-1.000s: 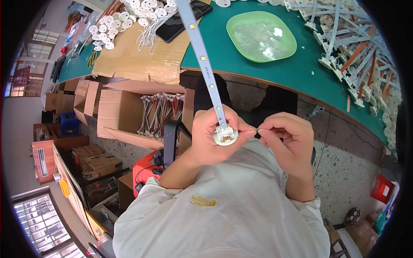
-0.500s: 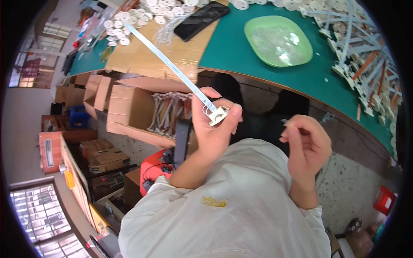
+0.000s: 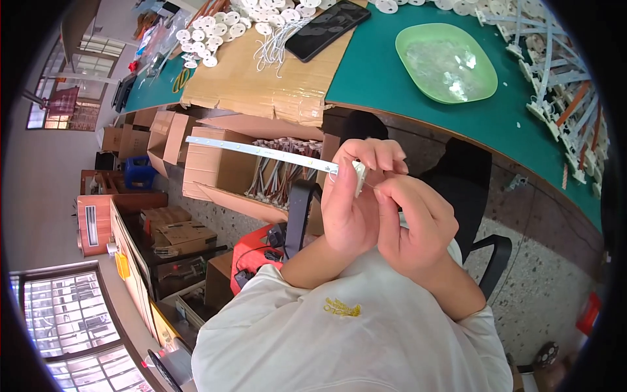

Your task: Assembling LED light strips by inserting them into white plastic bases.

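Between the thumb and fingers of my left hand (image 3: 346,219) is a small white plastic end piece (image 3: 358,176). A thin LED strip (image 3: 261,151) runs leftward from it, with thin wires at the joint. My right hand (image 3: 418,225) is close against the left, its thumb and forefinger pinched at the end piece's right side. What sits in that pinch is too small to make out; a fine wire may be there. The strip's far end hangs in the air over an open carton (image 3: 209,166).
A green worktable (image 3: 366,72) lies ahead, bearing a green bowl (image 3: 486,88) of small clear parts, a black phone (image 3: 326,31) on a cardboard sheet (image 3: 281,95), white round pieces (image 3: 209,32) and white wires (image 3: 271,52). Finished-looking strips (image 3: 565,85) pile up at right. A chair armrest (image 3: 499,261) stands beside me.
My right hand has come left and up to meet the left hand at the end piece. The LED strip has swung from a steep slant to nearly level. The whole view has shifted slightly.
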`<state>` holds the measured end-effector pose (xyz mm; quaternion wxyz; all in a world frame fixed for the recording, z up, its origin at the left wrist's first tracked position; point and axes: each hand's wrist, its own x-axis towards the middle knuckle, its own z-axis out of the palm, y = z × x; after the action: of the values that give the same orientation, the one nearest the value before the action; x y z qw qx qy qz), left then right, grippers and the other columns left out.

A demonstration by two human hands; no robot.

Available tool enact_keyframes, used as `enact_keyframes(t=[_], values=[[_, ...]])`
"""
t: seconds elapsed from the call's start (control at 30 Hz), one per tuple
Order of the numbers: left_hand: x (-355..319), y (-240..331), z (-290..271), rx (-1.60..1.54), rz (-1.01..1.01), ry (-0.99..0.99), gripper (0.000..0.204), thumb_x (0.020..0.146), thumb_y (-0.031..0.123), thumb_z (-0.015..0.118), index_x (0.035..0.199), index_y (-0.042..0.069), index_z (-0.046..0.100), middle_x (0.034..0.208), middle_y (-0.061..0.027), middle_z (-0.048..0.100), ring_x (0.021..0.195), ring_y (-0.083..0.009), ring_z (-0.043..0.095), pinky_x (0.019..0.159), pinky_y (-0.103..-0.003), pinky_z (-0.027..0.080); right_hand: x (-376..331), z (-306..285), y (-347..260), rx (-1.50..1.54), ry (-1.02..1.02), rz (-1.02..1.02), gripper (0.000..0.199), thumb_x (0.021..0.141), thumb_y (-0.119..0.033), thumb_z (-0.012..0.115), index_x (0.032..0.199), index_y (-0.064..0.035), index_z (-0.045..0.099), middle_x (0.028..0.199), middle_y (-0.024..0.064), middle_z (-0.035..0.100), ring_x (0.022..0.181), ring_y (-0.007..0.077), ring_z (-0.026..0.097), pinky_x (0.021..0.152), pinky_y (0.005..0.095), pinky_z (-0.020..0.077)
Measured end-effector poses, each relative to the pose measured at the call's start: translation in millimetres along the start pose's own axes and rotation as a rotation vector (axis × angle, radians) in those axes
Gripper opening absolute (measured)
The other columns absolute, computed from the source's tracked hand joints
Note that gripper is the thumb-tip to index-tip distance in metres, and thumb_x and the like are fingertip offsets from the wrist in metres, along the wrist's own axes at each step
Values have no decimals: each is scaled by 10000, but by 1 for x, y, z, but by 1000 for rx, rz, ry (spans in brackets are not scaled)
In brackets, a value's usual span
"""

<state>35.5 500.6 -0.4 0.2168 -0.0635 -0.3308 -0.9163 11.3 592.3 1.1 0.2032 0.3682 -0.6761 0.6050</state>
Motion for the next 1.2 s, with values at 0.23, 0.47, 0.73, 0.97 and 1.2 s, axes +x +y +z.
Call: enact_keyframes(t=[0.23, 0.47, 0.73, 0.97, 1.2], values=[[-1, -2, -13, -37, -85, -174, 364, 1056, 386, 255, 1073, 116, 498, 1003, -38, 564, 1103, -254, 472, 962, -402, 403, -2, -2, 2, -4, 22, -12, 108, 775, 113, 647, 863, 58, 619, 757, 138, 638, 638, 238, 628, 600, 287, 520], [-2, -5, -18, -61, -123, -190, 328, 1055, 351, 273, 1078, 113, 498, 992, -40, 566, 1083, -252, 474, 947, -394, 413, -3, -6, -1, 54, 1, 89, 100, 798, 93, 656, 885, 53, 629, 758, 132, 641, 640, 215, 626, 591, 265, 500], [-4, -7, -12, -68, -138, -105, 295, 1055, 322, 289, 1078, 113, 496, 1000, -57, 569, 1056, -257, 490, 937, -397, 420, -4, -9, 1, 29, -1, 133, 83, 810, 90, 641, 882, 50, 630, 753, 123, 637, 622, 201, 614, 570, 257, 488], [-6, -10, -14, -66, -133, -89, 321, 1058, 355, 276, 1072, 117, 490, 998, -62, 567, 1048, -253, 493, 939, -403, 424, -6, -8, 3, 36, -12, 105, 83, 806, 92, 641, 875, 47, 627, 755, 126, 638, 623, 203, 623, 575, 258, 495], [-7, -11, -12, -24, -118, -81, 289, 1049, 335, 292, 1074, 118, 481, 1004, -74, 559, 1024, -255, 490, 920, -409, 426, -4, -6, 4, 12, 6, 56, 95, 790, 99, 637, 870, 49, 628, 743, 132, 632, 621, 222, 628, 569, 270, 499]])
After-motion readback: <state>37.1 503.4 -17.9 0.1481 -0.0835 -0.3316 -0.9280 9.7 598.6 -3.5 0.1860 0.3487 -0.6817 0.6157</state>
